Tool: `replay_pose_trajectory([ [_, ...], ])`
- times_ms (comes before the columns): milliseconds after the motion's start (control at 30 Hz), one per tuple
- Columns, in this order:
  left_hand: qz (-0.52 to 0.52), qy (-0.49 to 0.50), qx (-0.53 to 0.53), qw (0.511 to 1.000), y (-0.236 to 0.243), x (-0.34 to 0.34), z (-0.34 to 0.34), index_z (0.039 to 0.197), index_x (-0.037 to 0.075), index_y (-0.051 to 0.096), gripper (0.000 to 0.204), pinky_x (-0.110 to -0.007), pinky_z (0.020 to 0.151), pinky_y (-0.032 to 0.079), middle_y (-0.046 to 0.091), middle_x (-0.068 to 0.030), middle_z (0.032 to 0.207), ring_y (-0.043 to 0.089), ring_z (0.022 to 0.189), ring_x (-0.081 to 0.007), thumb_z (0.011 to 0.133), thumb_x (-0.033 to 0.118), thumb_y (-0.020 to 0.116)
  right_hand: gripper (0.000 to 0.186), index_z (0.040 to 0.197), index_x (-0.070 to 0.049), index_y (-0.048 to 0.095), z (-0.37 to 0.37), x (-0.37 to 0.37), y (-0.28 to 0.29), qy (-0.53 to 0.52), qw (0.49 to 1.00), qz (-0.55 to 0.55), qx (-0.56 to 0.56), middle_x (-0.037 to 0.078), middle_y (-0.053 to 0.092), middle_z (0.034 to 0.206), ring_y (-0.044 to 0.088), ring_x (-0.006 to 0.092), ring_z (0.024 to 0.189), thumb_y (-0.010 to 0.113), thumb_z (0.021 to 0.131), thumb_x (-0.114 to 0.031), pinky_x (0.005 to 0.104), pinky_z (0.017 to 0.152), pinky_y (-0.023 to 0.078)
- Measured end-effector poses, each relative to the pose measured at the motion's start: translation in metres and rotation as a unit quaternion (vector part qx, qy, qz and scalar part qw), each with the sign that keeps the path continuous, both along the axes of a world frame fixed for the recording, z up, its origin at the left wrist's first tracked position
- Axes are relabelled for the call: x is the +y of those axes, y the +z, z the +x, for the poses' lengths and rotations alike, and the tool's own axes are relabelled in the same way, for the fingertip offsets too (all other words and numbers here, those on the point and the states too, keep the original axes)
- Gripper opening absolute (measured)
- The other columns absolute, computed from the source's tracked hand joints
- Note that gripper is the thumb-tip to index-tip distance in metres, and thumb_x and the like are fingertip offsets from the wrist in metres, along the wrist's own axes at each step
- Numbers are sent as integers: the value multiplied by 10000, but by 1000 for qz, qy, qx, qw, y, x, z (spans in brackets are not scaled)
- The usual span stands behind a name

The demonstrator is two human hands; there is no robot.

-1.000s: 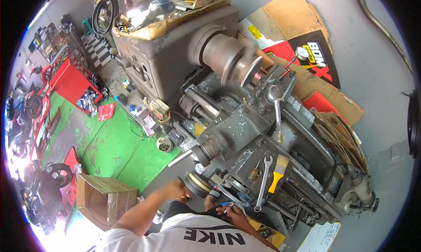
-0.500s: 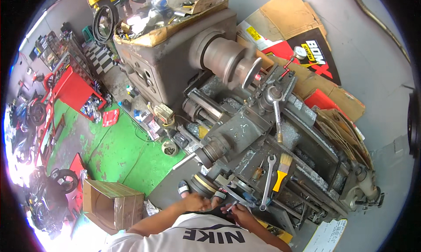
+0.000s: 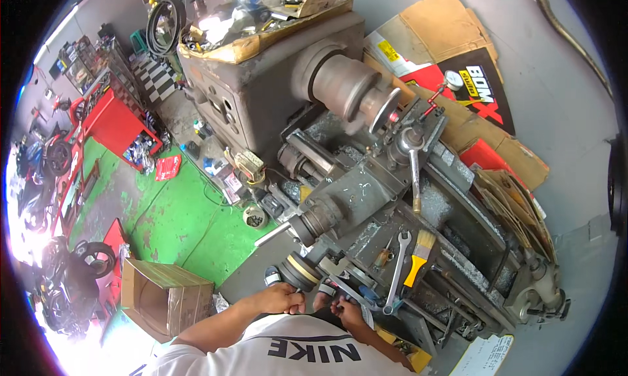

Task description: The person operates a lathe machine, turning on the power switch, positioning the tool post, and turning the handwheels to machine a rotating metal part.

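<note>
My left hand (image 3: 283, 299) is closed at the lower edge of a round black handwheel (image 3: 299, 273) with a pale band, on the front of a metal lathe. What its curled fingers grip, if anything, is hidden. My right hand (image 3: 348, 312) is curled close to my body, beside the carriage's lower end; something small and dark shows at its fingertips, too small to name. Further up, the lathe's chuck (image 3: 343, 85) looks smeared, with a disc-shaped metal workpiece (image 3: 384, 111) at its end. Facing the disc stands the tool post (image 3: 409, 140) with its long handle.
A combination wrench (image 3: 397, 271) and a yellow-handled brush (image 3: 419, 258) lie on the lathe right of my hands. A dial gauge (image 3: 452, 80) stands behind the tool post. An open cardboard box (image 3: 190, 307) sits on the floor at left. Flattened cardboard (image 3: 428, 26) leans at the wall.
My left hand has moved slightly left, to the handwheel's edge. My right hand has shifted a little left, and the small grey thing at its fingers shows less. The view has shifted slightly.
</note>
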State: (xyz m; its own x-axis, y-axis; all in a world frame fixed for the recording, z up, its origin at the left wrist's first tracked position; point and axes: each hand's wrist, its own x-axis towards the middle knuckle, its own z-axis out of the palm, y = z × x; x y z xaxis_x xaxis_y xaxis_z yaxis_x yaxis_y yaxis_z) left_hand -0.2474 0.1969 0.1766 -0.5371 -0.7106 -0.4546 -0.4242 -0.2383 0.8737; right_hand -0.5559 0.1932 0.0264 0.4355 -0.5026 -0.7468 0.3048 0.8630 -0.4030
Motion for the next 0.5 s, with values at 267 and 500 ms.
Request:
replay_pose_trajectory([
  [267, -336, -124, -140, 923, -79, -2, 12, 940, 110, 753, 226, -362, 691, 518, 684, -74, 796, 638, 717, -257, 825, 296, 697, 164, 1160, -19, 564, -34, 18, 67, -5, 1000, -4, -14, 145, 674, 1043, 689, 243, 931, 509, 1084, -154, 336, 867, 574],
  [500, -197, 67, -99, 973, 6, 5, 25, 881, 115, 755, 212, -362, 651, 520, 647, -74, 745, 617, 675, -314, 838, 314, 695, 211, 1246, -27, 550, -23, 4, 106, 67, 996, -40, 35, 159, 681, 1160, 679, 253, 1037, 467, 1097, -151, 340, 956, 543],
])
